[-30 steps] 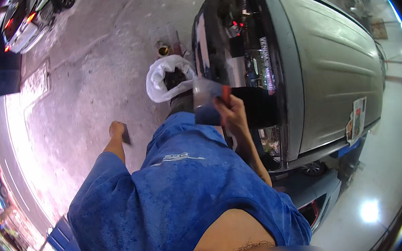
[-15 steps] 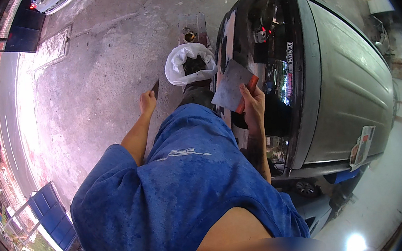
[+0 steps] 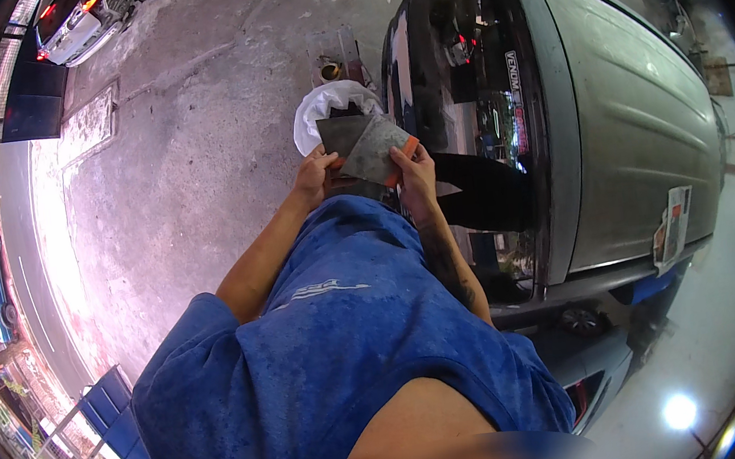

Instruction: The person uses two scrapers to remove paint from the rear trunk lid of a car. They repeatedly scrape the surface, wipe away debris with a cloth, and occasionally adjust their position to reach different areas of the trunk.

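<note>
My left hand [image 3: 313, 176] pinches a putty spreader with a dark, flat blade [image 3: 338, 135] and a bit of orange at its edge. In my right hand [image 3: 416, 172] is a second putty spreader, with a grey, smeared blade [image 3: 376, 150] and an orange-red back edge. The two blades meet in front of my body, the grey one overlapping the dark one. Just beyond and partly beneath them stands a white plastic bag [image 3: 310, 108] with its rim rolled open. Dark contents show inside it, though the blades hide much of the bag.
Close on my right stands a vehicle with a silver roof [image 3: 623, 104] and a dark glass window [image 3: 467, 67]. Folded paper [image 3: 672, 229] lies on its roof edge. Past the bag, a small round container [image 3: 331, 71] sits on a board. Another car [image 3: 91, 25] is at far left.
My left hand has come in from the left with the dark-bladed spreader, and my right has moved left with the grey one. The blades, apart before, now overlap before the bag.
</note>
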`<move>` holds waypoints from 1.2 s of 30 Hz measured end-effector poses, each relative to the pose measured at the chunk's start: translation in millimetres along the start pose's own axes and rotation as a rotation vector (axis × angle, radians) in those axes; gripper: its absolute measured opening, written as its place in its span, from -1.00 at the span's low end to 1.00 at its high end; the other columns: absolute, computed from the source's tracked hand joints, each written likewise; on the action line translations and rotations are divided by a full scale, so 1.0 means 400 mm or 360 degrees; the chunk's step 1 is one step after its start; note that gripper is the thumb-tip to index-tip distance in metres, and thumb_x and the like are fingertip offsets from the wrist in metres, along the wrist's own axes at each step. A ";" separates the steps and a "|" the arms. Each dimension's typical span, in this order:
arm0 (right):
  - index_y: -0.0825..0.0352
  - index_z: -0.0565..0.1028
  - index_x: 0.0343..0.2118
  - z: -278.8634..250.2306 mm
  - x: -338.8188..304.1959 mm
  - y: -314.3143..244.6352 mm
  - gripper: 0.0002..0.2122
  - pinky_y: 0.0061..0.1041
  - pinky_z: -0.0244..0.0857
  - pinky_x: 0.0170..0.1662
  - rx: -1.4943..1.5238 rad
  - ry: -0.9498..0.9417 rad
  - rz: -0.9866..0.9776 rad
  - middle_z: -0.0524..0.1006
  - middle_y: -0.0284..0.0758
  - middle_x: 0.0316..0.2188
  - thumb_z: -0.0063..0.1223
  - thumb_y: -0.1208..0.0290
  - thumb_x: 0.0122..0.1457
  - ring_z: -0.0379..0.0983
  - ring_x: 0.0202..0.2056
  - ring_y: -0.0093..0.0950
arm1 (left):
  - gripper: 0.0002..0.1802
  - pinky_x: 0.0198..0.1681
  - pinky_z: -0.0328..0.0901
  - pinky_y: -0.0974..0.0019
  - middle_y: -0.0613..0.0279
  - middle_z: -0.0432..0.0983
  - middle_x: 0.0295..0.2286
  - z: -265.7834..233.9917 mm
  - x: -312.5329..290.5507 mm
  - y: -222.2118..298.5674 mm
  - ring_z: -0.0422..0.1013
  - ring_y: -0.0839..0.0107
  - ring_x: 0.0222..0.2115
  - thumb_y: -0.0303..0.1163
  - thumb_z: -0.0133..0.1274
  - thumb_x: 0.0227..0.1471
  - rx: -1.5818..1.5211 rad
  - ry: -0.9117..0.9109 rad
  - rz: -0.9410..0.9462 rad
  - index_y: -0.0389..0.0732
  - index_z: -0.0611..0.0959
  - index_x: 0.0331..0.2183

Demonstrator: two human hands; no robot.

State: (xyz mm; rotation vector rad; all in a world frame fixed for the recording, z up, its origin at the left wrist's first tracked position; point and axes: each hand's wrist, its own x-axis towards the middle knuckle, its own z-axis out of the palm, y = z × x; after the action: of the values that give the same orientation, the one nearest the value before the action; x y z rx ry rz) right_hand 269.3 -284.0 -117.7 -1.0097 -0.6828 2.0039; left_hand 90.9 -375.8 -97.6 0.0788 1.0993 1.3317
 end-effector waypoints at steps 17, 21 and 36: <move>0.42 0.42 -0.13 -0.040 -0.011 0.141 -0.66 -0.53 0.34 -0.32 -0.0115 0.0611 0.0570 0.49 -0.32 -0.29 0.11 0.33 0.09 0.45 -0.33 -0.50 | -0.55 -0.11 0.39 0.17 0.14 0.43 -0.11 -0.029 -0.039 -0.120 0.44 0.27 -0.13 -0.31 -0.15 0.21 0.0550 -0.0120 -0.0009 -0.19 0.20 0.09; 0.31 0.41 -0.08 0.000 0.015 0.121 -0.72 -0.58 0.21 -0.60 0.0131 0.0471 0.0569 0.46 -0.41 -0.46 0.06 0.33 0.17 0.33 -0.60 -0.59 | -0.58 -0.20 0.40 0.33 0.13 0.47 -0.19 -0.026 0.016 -0.104 0.44 0.43 -0.20 -0.45 -0.05 0.15 0.0779 -0.0240 0.0228 -0.27 0.29 0.03; 0.24 0.46 -0.22 0.104 0.010 0.089 -0.69 -0.51 0.32 -0.39 -0.0031 0.0204 0.0737 0.52 -0.42 -0.37 0.19 0.15 0.09 0.46 -0.41 -0.55 | -0.82 -0.20 0.37 0.13 0.27 0.51 -0.29 -0.140 0.101 -0.045 0.47 0.35 -0.29 -0.29 -0.10 0.19 -0.0151 0.0281 -0.0252 -0.11 0.48 -0.20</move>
State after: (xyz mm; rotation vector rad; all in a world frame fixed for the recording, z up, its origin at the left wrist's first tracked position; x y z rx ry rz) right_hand 218.8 -305.1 -122.7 -1.3933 -0.4244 2.2978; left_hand 60.5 -378.7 -161.9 -0.1956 1.1634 1.2629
